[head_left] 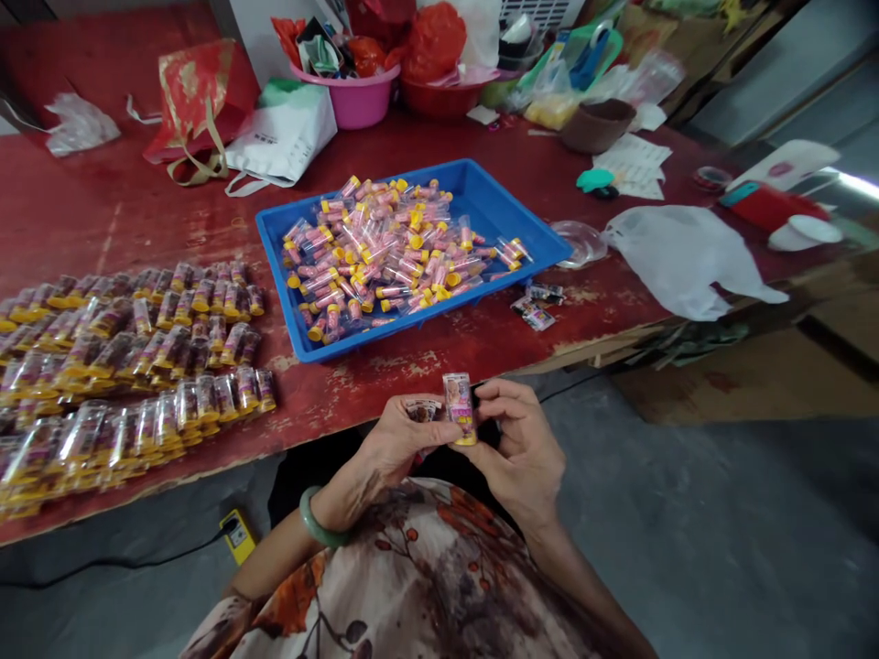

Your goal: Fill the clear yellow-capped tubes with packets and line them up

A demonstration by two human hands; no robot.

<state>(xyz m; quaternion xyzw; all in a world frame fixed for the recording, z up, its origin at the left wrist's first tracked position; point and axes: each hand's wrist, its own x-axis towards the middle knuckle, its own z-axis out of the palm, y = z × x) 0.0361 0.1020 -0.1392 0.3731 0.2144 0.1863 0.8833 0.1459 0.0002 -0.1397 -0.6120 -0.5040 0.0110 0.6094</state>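
Note:
A small tube with a yellow cap in a printed clear sleeve (459,401) stands upright between my hands, just off the table's front edge. My left hand (393,446) is closed, its thumb pressing the front of this tube. Several printed sleeves (424,409) are tucked in the same hand, partly hidden by the fingers. My right hand (526,453) is closed around the tube's right side, thumb near the yellow cap at the bottom and fingers bent behind. A blue tray (498,206) beyond my hands holds a heap of clear, yellow-capped tubes with pink contents (385,247).
Rows of sleeved tubes (168,352) lie on the red table (412,371) at left. Loose printed sleeves (537,316) lie right of the tray, near a white plastic bag (679,252). Bags and a pink basin (361,96) stand behind. A yellow power socket (238,537) is on the floor.

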